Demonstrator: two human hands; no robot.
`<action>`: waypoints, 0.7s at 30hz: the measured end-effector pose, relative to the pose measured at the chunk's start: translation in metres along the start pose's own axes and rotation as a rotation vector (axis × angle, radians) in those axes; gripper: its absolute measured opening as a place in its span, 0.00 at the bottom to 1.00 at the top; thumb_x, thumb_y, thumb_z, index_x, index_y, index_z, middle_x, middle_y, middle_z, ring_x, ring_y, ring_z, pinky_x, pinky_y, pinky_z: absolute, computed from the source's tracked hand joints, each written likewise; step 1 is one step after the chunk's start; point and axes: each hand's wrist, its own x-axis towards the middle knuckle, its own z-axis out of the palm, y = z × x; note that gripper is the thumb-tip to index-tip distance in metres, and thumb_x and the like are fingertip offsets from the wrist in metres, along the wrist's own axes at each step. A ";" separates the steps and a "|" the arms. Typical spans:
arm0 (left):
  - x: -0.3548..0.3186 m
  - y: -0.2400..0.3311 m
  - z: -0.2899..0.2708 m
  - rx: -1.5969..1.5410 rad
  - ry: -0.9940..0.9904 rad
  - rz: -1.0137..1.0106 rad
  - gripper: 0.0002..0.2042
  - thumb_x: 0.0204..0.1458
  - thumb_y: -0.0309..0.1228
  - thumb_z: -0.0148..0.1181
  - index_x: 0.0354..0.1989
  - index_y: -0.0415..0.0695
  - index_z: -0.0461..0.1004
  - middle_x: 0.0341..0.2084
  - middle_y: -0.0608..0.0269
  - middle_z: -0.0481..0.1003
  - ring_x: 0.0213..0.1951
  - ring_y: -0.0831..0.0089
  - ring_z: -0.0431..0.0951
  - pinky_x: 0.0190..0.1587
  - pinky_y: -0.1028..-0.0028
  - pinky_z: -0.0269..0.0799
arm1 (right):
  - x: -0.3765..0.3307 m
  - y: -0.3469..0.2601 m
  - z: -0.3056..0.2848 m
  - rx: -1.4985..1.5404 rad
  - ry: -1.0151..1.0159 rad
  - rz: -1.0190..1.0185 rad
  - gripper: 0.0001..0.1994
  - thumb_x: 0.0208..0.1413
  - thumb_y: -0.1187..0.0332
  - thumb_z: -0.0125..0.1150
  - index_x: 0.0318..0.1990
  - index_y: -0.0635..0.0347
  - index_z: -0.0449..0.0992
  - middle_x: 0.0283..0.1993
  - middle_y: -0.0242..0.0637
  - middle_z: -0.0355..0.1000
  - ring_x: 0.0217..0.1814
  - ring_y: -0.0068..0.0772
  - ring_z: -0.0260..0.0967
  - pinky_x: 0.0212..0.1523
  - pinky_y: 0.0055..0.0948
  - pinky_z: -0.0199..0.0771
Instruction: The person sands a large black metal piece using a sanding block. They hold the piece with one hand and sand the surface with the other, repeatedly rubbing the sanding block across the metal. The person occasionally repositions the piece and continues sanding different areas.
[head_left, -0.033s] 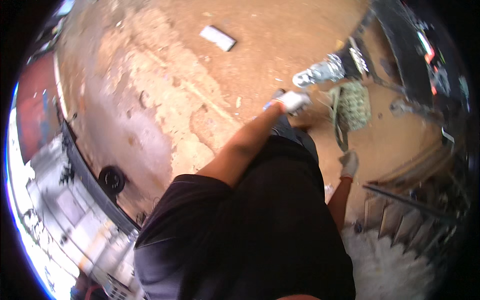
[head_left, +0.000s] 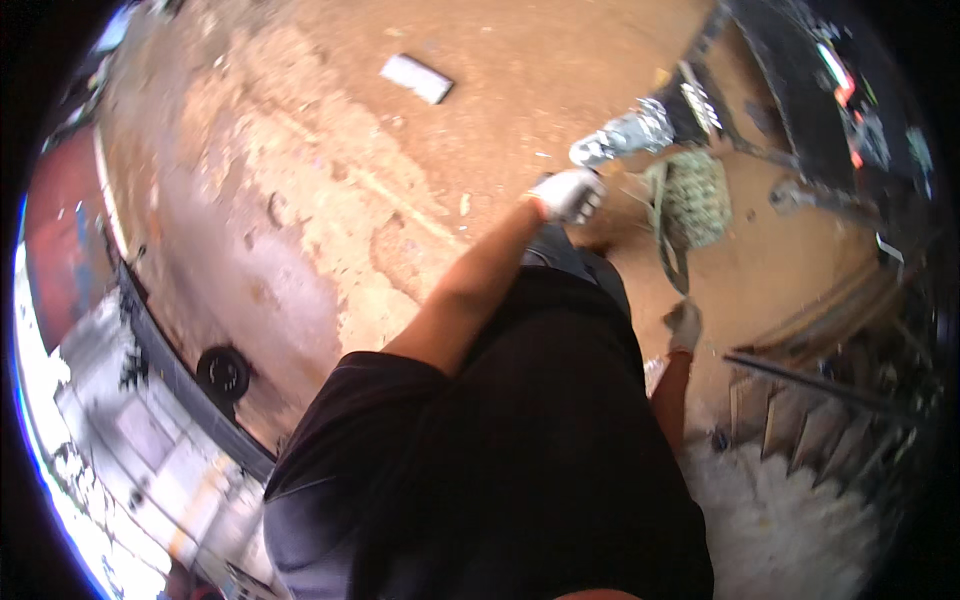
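Note:
A pale glove covers my left hand (head_left: 572,194), held out in front of my body with the fingers curled in; nothing shows in it. To its right is a green-and-white woven bag (head_left: 705,205), with a long green strap (head_left: 664,225) along its left side. The strap's lower end reaches my right hand (head_left: 684,326), also gloved, whose fingers are closed round it. Just beyond my left hand, a shiny silver metal piece (head_left: 625,138) with a rounded end juts from a dark frame.
A pale rectangular block (head_left: 417,78) lies on the stained brown floor (head_left: 500,60) ahead. Dark machinery (head_left: 785,70) stands at the far right. A dark bar (head_left: 820,382) and jagged-edged panels are near my right arm. At left are a black wheel (head_left: 222,374) and a red panel (head_left: 68,225).
My left hand has turned, so its curled fingers show more clearly. The whole view has shifted slightly, and the bag and right hand appear a little further left and higher.

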 end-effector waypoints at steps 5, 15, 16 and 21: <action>-0.022 0.053 0.016 -0.590 -0.556 0.057 0.31 0.45 0.55 0.65 0.50 0.42 0.73 0.30 0.66 0.72 0.30 0.71 0.71 0.33 0.69 0.67 | -0.061 0.096 -0.067 -0.110 -0.005 0.607 0.15 0.65 0.50 0.56 0.45 0.51 0.75 0.40 0.34 0.75 0.37 0.39 0.74 0.35 0.45 0.77; 0.038 0.054 0.148 -0.392 -0.682 -0.063 0.39 0.42 0.55 0.65 0.60 0.41 0.68 0.38 0.61 0.71 0.36 0.66 0.71 0.39 0.66 0.67 | -0.048 0.122 -0.159 0.345 -0.015 0.401 0.14 0.65 0.52 0.61 0.39 0.52 0.73 0.27 0.26 0.70 0.24 0.24 0.67 0.25 0.29 0.71; 0.049 0.047 0.162 -0.344 -0.664 -0.043 0.36 0.45 0.52 0.64 0.59 0.41 0.70 0.37 0.62 0.73 0.36 0.66 0.73 0.38 0.67 0.69 | -0.038 0.110 -0.160 0.311 0.081 0.356 0.13 0.65 0.54 0.61 0.40 0.53 0.72 0.26 0.25 0.68 0.23 0.22 0.65 0.23 0.27 0.67; 0.114 0.002 0.236 0.289 -0.134 -0.035 0.16 0.58 0.45 0.61 0.49 0.51 0.78 0.27 0.74 0.75 0.26 0.76 0.75 0.29 0.71 0.71 | 0.018 0.070 -0.202 0.331 0.112 0.253 0.09 0.65 0.60 0.62 0.40 0.53 0.71 0.25 0.23 0.65 0.21 0.19 0.61 0.21 0.23 0.61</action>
